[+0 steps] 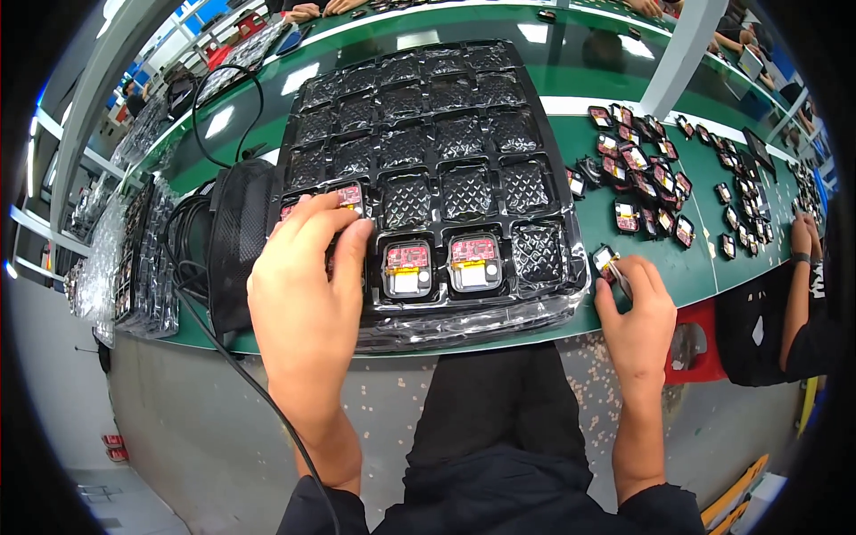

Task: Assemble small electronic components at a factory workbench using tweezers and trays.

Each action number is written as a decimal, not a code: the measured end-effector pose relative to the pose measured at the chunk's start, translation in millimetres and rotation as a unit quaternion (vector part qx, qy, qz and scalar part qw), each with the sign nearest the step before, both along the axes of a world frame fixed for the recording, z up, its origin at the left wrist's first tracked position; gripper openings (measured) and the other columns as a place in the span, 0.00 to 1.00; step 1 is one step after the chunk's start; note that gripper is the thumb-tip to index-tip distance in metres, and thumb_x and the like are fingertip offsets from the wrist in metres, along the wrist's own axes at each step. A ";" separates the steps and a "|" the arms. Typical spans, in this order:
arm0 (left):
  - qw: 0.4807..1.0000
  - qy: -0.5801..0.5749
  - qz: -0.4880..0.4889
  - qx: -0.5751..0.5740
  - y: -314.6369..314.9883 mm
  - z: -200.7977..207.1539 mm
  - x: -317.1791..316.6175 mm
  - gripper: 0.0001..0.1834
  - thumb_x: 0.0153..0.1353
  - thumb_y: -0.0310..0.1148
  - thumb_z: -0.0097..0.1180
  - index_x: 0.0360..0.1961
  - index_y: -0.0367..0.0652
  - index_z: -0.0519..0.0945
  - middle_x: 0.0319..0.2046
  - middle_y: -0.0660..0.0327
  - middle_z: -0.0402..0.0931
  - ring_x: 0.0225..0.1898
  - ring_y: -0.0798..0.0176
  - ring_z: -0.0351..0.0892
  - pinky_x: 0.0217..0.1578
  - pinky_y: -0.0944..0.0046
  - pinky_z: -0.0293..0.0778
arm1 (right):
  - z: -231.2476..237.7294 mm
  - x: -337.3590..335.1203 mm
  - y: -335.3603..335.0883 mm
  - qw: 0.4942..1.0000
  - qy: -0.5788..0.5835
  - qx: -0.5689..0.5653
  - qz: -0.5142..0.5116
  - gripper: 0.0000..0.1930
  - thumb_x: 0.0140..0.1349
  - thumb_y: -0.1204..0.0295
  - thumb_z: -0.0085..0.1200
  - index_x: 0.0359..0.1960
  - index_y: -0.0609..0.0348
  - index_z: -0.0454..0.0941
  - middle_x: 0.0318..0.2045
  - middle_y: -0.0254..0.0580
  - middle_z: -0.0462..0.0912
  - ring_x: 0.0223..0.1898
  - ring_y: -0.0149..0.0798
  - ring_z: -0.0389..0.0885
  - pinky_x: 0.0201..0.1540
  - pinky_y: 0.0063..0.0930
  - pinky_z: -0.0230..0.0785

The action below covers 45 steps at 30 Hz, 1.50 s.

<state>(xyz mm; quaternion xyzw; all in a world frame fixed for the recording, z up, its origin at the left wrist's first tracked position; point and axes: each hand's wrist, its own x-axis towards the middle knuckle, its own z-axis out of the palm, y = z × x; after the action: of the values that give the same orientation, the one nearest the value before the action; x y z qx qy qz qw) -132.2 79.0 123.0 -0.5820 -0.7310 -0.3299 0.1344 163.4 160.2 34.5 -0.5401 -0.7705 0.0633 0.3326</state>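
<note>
A black plastic tray (419, 218) with rows of square pockets lies before me. Two small square devices (407, 269) with red circuit boards and black casings sit in its front row. My left hand (312, 259) reaches over the tray's front left pockets, fingers curled onto another red-board device (350, 195), partly hidden beneath them. Right of the tray, my right hand (637, 312) pinches a slim metal tool, seemingly tweezers (621, 282). A small device (605, 259) is at its fingertips; whether the fingers touch it I cannot tell.
Loose devices (637, 169) lie heaped on the green table (704, 259) at right, below a white post (685, 58). A black mesh pouch (239, 241) and a cable (192, 294) lie left of the tray. A co-worker's hand (805, 236) is at far right, near a red stool (694, 343).
</note>
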 end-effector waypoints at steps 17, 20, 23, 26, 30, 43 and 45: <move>0.957 0.000 -0.167 0.237 -23.0 -3.3 44.4 0.13 0.55 0.21 0.70 0.43 0.35 0.85 0.41 0.49 0.85 0.39 0.50 0.87 0.44 0.51 0.81 | 19.8 31.1 -50.6 0.948 0.272 0.000 0.165 0.16 0.51 0.78 0.72 0.39 0.64 0.79 0.47 0.56 0.85 0.41 0.42 0.86 0.39 0.27 0.76; 0.930 -0.132 -0.337 0.069 -48.6 -10.7 77.2 0.23 0.53 0.30 0.77 0.48 0.34 0.82 0.39 0.49 0.84 0.37 0.54 0.85 0.40 0.55 0.81 | 23.2 23.3 -58.6 0.924 0.290 -0.066 0.239 0.21 0.46 0.75 0.80 0.35 0.60 0.75 0.46 0.60 0.86 0.46 0.50 0.89 0.48 0.39 0.82; 0.887 -0.343 -0.309 0.024 -56.9 -29.7 114.2 0.38 0.49 0.33 0.83 0.59 0.30 0.77 0.47 0.46 0.83 0.44 0.51 0.87 0.45 0.56 0.84 | 25.6 11.9 -62.0 0.897 0.296 -0.073 0.319 0.24 0.45 0.73 0.82 0.34 0.58 0.74 0.45 0.59 0.87 0.43 0.51 0.90 0.43 0.38 0.84; 0.735 -0.589 -0.337 0.005 -58.1 -64.6 132.0 0.46 0.58 0.31 0.77 0.71 0.27 0.62 0.61 0.43 0.73 0.61 0.52 0.79 0.61 0.55 0.77 | 20.5 14.1 -69.0 0.894 0.292 -0.096 0.327 0.25 0.48 0.67 0.82 0.36 0.56 0.72 0.45 0.59 0.87 0.41 0.51 0.91 0.39 0.35 0.85; 0.662 -0.645 -0.380 0.019 -61.2 -88.4 129.5 0.33 0.63 0.27 0.72 0.66 0.27 0.70 0.64 0.46 0.68 0.63 0.52 0.75 0.65 0.53 0.72 | 3.6 14.7 -65.2 0.877 0.283 -0.096 0.377 0.34 0.46 0.50 0.81 0.40 0.58 0.70 0.46 0.63 0.86 0.30 0.27 0.79 0.35 0.24 0.74; 0.572 -0.766 -0.290 0.050 -70.9 -106.3 136.3 0.32 0.60 0.25 0.74 0.62 0.28 0.72 0.61 0.48 0.71 0.65 0.47 0.76 0.63 0.53 0.78 | 5.5 11.7 -74.7 0.958 0.083 -0.014 0.276 0.18 0.51 0.82 0.70 0.45 0.61 0.84 0.36 0.41 0.82 0.27 0.39 0.82 0.26 0.30 0.77; 0.575 -0.764 -0.292 0.041 -71.7 -107.2 137.3 0.32 0.59 0.25 0.74 0.62 0.28 0.72 0.61 0.49 0.72 0.65 0.48 0.77 0.63 0.53 0.78 | 1.1 12.2 -76.9 0.962 0.059 0.043 0.262 0.17 0.49 0.80 0.72 0.43 0.61 0.86 0.34 0.40 0.83 0.25 0.37 0.83 0.24 0.29 0.76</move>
<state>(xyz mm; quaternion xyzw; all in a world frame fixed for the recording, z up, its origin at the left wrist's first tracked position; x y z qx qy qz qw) 5.1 7.3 15.8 -0.2904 -0.3396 -0.7028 -0.5535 175.6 83.3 35.6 -0.2994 -0.8661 0.1465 0.3724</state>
